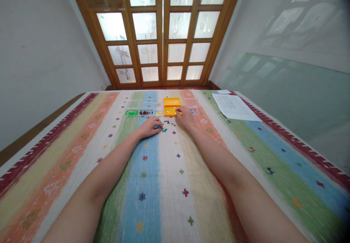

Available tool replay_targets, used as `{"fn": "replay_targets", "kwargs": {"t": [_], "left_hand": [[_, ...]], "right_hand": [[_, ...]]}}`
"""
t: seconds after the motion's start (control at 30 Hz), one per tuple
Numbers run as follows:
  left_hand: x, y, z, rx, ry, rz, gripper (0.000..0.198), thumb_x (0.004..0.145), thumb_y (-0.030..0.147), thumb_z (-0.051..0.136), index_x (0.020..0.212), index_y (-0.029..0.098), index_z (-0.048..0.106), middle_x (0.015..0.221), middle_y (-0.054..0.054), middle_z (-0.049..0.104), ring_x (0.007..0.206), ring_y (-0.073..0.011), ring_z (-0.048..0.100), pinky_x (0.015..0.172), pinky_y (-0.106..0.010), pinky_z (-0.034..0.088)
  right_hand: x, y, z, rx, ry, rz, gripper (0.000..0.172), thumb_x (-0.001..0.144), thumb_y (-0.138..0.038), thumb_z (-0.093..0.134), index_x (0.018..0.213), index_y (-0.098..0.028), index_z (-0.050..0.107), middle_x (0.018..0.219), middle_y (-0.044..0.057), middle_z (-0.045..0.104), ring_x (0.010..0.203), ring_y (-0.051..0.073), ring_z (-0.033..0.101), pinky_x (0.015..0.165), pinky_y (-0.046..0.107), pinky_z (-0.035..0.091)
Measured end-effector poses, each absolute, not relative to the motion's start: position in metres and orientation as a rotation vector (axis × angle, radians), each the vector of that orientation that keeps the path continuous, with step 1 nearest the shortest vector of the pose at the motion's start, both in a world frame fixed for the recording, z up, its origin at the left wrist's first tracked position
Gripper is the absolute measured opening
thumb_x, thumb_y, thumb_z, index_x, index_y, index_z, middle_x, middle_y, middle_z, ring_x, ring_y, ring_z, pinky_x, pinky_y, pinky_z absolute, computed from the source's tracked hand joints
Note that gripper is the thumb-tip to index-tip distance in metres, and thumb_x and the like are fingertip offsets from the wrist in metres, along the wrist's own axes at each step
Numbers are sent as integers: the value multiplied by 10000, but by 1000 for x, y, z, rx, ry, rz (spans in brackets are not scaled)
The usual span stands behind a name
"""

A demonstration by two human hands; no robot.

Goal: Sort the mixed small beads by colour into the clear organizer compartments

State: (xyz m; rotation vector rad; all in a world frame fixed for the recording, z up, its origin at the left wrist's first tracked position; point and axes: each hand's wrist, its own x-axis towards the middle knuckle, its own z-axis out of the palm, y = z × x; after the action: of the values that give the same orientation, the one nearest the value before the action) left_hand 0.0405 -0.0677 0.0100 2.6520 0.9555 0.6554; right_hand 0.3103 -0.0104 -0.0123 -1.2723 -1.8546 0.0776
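My left hand (151,127) rests on the striped tablecloth, fingers curled towards the thumb. A dark blue patch shows between them, too small to tell what it is. Right beside the fingertips lies a loose cluster of tiny blue, green and white pieces (164,130), with a few dark brown pieces (167,121) just beyond. My right hand (185,117) reaches to the right side of an open yellow box (172,101), its fingertips pinched together over the lower tray. Small white pieces lie in that tray. Whatever the right fingertips hold is too small to make out.
Left of the yellow box stand clear boxes of green pieces (131,112), dark brown pieces (146,112) and yellow pieces (159,113). A clear box with blue pieces (194,111) sits behind my right hand. Printed paper (236,107) lies far right. Wood-framed glass doors (163,35) stand beyond the table.
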Motion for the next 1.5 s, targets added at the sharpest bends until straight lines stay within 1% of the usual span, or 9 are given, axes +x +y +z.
{"fn": "replay_targets", "kwargs": {"t": [0.2, 0.4, 0.53, 0.67, 0.83, 1.2, 1.33, 1.43, 1.5], "left_hand": [[30, -60, 13, 2509, 1284, 882, 132, 927, 294, 589, 936, 245, 711, 961, -47, 703, 985, -231, 606, 943, -390, 459], [-16, -41, 14, 2193, 1859, 1109, 218, 951, 329, 537, 996, 203, 709, 1017, -77, 729, 992, -245, 622, 930, -373, 455], [-47, -35, 14, 1933, 2197, 1171, 260, 955, 338, 503, 1047, 197, 702, 1045, -78, 734, 989, -245, 622, 908, -358, 454], [-62, -32, 10, 1822, 2381, 1150, 251, 939, 345, 513, 1000, 216, 719, 1029, -83, 731, 997, -270, 604, 906, -380, 437], [-68, -30, 5, 1708, 2478, 1123, 240, 919, 357, 537, 1002, 236, 727, 999, -83, 724, 983, -284, 590, 904, -398, 420], [-71, -31, 4, 1562, 2449, 1118, 233, 881, 350, 571, 1009, 256, 741, 988, -61, 740, 967, -262, 611, 835, -358, 420], [-72, -30, 2, 1516, 2435, 1151, 256, 876, 364, 576, 1048, 262, 735, 963, -48, 741, 940, -250, 627, 808, -343, 426], [-70, -30, 3, 1502, 2412, 1149, 262, 878, 352, 572, 1066, 258, 728, 958, -42, 737, 928, -247, 632, 790, -334, 430], [-66, -32, 6, 1526, 2404, 1139, 246, 878, 330, 566, 1041, 247, 730, 966, -52, 735, 941, -255, 630, 793, -337, 435]], "right_hand": [[300, -25, -3, -1137, -2061, 132, 180, 936, -194, 539, 955, -206, 718, 987, 87, 712, 957, 243, 618, 890, 377, 464], [275, -44, 5, -853, -2375, 245, 110, 894, -191, 613, 878, -214, 720, 887, 53, 688, 903, 221, 591, 863, 355, 445], [267, -54, 13, -688, -2403, 401, 102, 845, -151, 655, 875, -220, 723, 979, 50, 679, 972, 216, 580, 927, 367, 446], [267, -60, 19, -700, -2464, 451, 106, 816, -171, 713, 892, -238, 743, 1025, 59, 646, 1005, 232, 563, 944, 390, 452], [265, -61, 18, -639, -2557, 410, 102, 827, -207, 723, 912, -249, 762, 1038, 66, 626, 1009, 240, 554, 934, 391, 454], [264, -55, 10, -630, -2484, 430, 92, 915, -204, 647, 954, -223, 728, 1043, 75, 651, 1037, 231, 579, 939, 382, 470], [267, -56, 12, -641, -2495, 449, 109, 853, -161, 671, 924, -224, 724, 1044, 69, 648, 1028, 233, 582, 944, 382, 478], [268, -58, 15, -628, -2534, 448, 190, 788, -126, 686, 933, -237, 736, 1106, 69, 642, 1056, 240, 578, 970, 394, 476], [267, -59, 15, -606, -2557, 418, 196, 778, -130, 688, 927, -244, 745, 1144, 71, 639, 1081, 249, 574, 997, 413, 466]]}}
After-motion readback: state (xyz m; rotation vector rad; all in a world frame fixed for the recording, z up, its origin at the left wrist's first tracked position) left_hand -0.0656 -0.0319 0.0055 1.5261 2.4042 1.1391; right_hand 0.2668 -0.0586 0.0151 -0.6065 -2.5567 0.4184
